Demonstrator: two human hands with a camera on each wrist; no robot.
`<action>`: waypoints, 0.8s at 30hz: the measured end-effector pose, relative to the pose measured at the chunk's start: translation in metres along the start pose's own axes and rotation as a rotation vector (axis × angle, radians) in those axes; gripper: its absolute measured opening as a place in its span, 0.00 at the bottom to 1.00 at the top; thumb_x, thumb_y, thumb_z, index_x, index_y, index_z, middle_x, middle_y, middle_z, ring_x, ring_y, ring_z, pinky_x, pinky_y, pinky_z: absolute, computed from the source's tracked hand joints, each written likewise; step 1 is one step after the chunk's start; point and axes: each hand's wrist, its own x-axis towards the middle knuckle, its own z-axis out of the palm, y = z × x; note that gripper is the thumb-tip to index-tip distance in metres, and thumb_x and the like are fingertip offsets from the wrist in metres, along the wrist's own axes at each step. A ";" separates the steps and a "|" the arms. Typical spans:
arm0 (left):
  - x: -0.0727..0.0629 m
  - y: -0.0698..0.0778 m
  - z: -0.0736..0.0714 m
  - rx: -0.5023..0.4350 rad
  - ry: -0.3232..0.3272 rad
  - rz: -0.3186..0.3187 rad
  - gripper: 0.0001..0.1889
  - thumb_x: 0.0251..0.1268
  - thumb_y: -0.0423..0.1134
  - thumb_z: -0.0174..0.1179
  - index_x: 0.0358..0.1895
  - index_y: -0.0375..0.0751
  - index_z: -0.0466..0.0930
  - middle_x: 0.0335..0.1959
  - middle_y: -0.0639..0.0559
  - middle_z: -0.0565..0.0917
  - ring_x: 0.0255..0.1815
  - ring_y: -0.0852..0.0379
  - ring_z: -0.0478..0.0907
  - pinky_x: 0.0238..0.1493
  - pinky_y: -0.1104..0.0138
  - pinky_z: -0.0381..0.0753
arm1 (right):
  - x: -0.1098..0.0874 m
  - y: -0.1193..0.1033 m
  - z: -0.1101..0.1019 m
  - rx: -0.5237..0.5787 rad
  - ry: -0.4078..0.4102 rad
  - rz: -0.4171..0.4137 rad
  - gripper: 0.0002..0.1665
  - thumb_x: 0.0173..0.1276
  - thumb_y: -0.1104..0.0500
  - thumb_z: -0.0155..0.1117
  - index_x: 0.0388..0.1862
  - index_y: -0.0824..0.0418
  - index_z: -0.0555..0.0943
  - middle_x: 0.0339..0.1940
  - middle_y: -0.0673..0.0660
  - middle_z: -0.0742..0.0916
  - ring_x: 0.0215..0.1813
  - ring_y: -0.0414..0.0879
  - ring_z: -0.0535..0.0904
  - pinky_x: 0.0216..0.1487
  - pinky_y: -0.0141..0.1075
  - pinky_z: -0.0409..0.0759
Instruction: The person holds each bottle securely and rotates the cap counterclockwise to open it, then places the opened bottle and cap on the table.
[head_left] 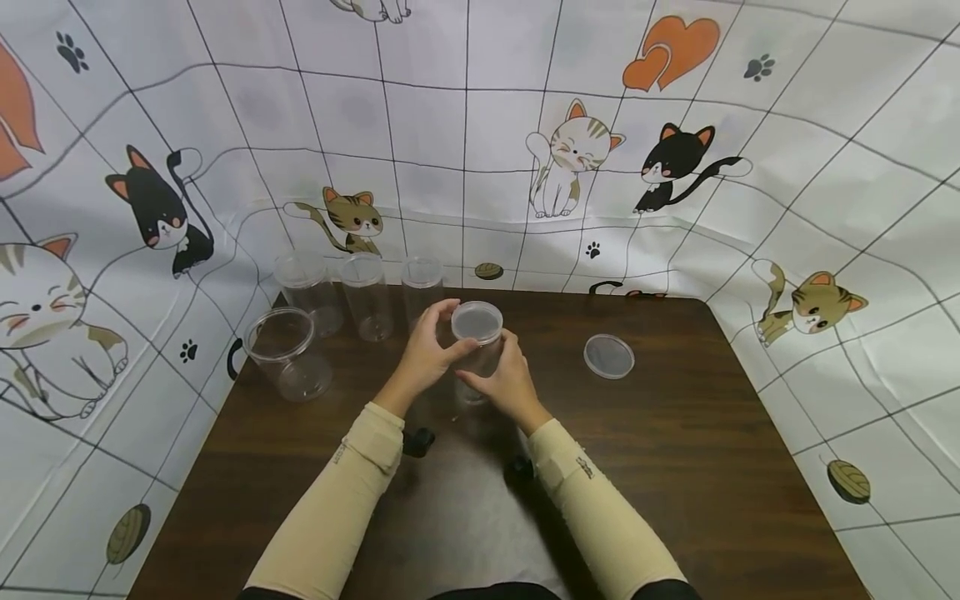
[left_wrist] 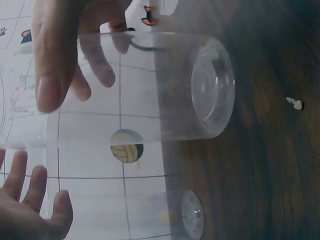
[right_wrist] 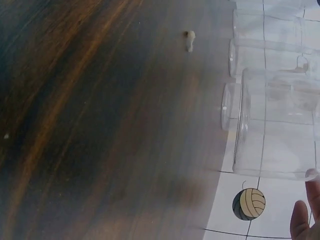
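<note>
Between both hands stands a tall clear plastic jar [head_left: 480,360] with a clear lid [head_left: 477,320] on its mouth. From the left, my left hand [head_left: 426,354] reaches round the lid's rim, thumb at the front edge. In the left wrist view several of its fingers [left_wrist: 37,186] point at the jar's side. My right hand [head_left: 510,379] grips the jar lower down, thumb in front and fingers behind, as the left wrist view shows through the clear wall. The jar's round base [left_wrist: 215,87] appears raised off the table. Another round lid [head_left: 609,357] lies flat to the right.
Three tall clear jars, a left one [head_left: 310,296], a middle one [head_left: 369,296] and a right one [head_left: 423,287], stand at the table's back left. A wider open jar [head_left: 296,358] stands before them. A small pale scrap [left_wrist: 295,103] lies on the wooden table [head_left: 660,483]. Cat-patterned cloth hangs behind.
</note>
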 end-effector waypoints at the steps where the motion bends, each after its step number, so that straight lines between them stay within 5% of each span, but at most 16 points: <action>1: 0.000 0.000 -0.001 -0.008 -0.013 0.002 0.61 0.42 0.83 0.59 0.73 0.39 0.66 0.66 0.41 0.72 0.66 0.44 0.66 0.68 0.45 0.65 | 0.000 0.000 0.000 0.011 -0.009 -0.007 0.56 0.53 0.49 0.85 0.69 0.70 0.61 0.59 0.67 0.78 0.57 0.60 0.78 0.58 0.54 0.76; 7: 0.001 0.001 -0.006 -0.016 -0.053 -0.001 0.40 0.57 0.56 0.75 0.71 0.46 0.72 0.68 0.47 0.73 0.68 0.48 0.68 0.70 0.46 0.65 | 0.000 -0.001 -0.003 0.029 -0.035 -0.018 0.56 0.53 0.49 0.85 0.70 0.70 0.61 0.61 0.66 0.77 0.59 0.58 0.77 0.60 0.53 0.76; 10: -0.001 0.003 -0.001 -0.028 -0.027 -0.031 0.38 0.57 0.45 0.77 0.71 0.44 0.71 0.65 0.45 0.75 0.65 0.47 0.69 0.69 0.44 0.64 | -0.002 -0.002 -0.003 -0.011 -0.009 -0.014 0.56 0.53 0.48 0.84 0.69 0.70 0.62 0.59 0.66 0.78 0.57 0.59 0.78 0.59 0.55 0.75; 18: -0.006 0.010 0.022 -0.063 0.111 -0.093 0.42 0.54 0.49 0.78 0.68 0.41 0.64 0.63 0.43 0.71 0.63 0.46 0.69 0.64 0.46 0.68 | -0.004 -0.003 0.002 -0.133 0.097 -0.015 0.56 0.50 0.47 0.85 0.66 0.70 0.63 0.57 0.67 0.78 0.55 0.59 0.76 0.55 0.56 0.71; 24: -0.010 0.012 0.023 -0.059 0.131 -0.081 0.46 0.53 0.49 0.79 0.71 0.41 0.61 0.67 0.41 0.69 0.68 0.44 0.66 0.66 0.45 0.65 | -0.005 -0.005 0.001 -0.085 0.067 0.014 0.56 0.51 0.48 0.85 0.67 0.70 0.61 0.57 0.67 0.77 0.54 0.60 0.75 0.56 0.58 0.70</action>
